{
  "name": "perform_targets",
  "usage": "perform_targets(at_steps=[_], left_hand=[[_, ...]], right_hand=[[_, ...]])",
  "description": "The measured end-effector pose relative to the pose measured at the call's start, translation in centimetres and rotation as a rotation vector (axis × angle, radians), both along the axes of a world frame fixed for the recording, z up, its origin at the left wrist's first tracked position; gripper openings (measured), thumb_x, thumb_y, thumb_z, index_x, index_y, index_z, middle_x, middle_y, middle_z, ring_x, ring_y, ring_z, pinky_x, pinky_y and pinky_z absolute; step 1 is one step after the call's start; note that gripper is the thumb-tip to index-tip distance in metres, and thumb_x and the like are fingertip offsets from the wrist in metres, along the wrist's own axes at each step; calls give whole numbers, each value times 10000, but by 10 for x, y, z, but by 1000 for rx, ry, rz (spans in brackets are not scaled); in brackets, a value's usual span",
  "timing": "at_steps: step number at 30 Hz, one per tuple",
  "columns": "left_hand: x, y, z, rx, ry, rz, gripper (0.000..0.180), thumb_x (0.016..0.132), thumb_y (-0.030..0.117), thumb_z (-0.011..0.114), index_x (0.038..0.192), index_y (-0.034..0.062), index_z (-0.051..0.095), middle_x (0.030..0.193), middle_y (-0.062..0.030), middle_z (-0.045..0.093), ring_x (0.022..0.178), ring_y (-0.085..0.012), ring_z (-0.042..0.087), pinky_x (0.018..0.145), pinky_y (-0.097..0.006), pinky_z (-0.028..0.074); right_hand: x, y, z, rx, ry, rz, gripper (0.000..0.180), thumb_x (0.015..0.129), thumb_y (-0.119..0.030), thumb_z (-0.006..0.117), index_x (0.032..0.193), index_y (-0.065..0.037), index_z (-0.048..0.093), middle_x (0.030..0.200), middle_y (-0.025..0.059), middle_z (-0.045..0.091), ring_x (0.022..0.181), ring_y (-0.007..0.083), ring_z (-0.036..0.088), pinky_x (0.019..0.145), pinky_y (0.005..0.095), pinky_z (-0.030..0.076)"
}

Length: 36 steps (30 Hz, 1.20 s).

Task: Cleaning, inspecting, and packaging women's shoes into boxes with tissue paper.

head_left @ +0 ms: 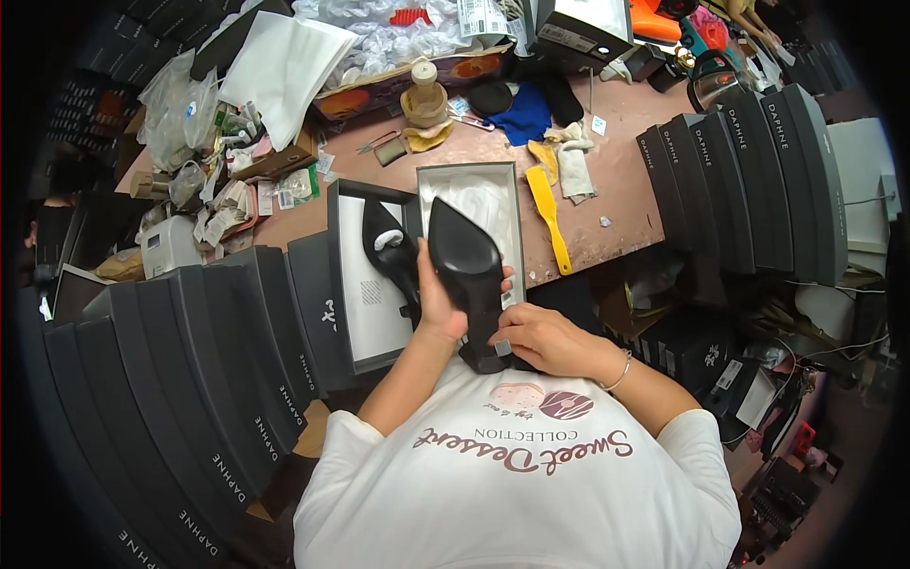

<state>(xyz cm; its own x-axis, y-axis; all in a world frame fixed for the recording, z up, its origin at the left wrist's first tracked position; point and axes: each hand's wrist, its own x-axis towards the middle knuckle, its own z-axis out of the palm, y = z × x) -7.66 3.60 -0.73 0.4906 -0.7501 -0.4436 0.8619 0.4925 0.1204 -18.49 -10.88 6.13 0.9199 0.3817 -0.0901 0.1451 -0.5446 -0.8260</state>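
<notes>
A black pointed-toe shoe (464, 247) is held before my chest, its toe pointing away and its smooth sole turned up. My left hand (439, 302) wraps round its middle from beneath, with fingertips showing at the right edge. My right hand (555, 341) is closed at the heel end, where a small grey square piece (502, 348) shows at its fingertips against the shoe. A second black shoe (384, 242), with a white wad in it, lies in the open shoebox lid or tray (358, 327) to the left. Beside it stands the open box (515, 204) with white tissue (471, 194).
Stacked dark shoeboxes stand at the left (204, 360) and right (749, 190). A yellow shoehorn-like tool (547, 218), white gloves (573, 169), a blue cloth (523, 116) and a capped jar (424, 95) lie on the table (616, 213). Plastic bags (185, 114) crowd the far left.
</notes>
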Motion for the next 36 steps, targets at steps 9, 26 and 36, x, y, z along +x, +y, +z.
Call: perform_targets(at_steps=[9, 26, 36], left_hand=[[0, -8, 14, 217, -447, -93, 467, 905, 441, 585, 1054, -1, 578, 985, -122, 628, 832, -192, 636, 798, -327, 531], [24, -10, 48, 286, -289, 323, 299, 879, 315, 591, 1008, 52, 532, 795, -57, 564, 685, -152, 565, 654, -324, 511], [38, -1, 40, 2, -541, 192, 726, 771, 339, 635, 1389, 117, 327, 804, -105, 594, 690, -213, 611, 662, -371, 531]], right_hand=[[-6, -37, 17, -137, 23, -215, 239, 751, 27, 618, 983, -18, 658, 938, 119, 578, 934, 305, 587, 814, 365, 485], [20, 14, 49, -256, -683, -180, 377, 659, -51, 656, 1035, -84, 657, 936, 54, 578, 802, 202, 533, 689, 323, 395], [37, 10, 50, -57, -388, -192, 372, 685, 15, 661, 1048, -61, 643, 955, 70, 554, 891, 267, 515, 812, 360, 428]])
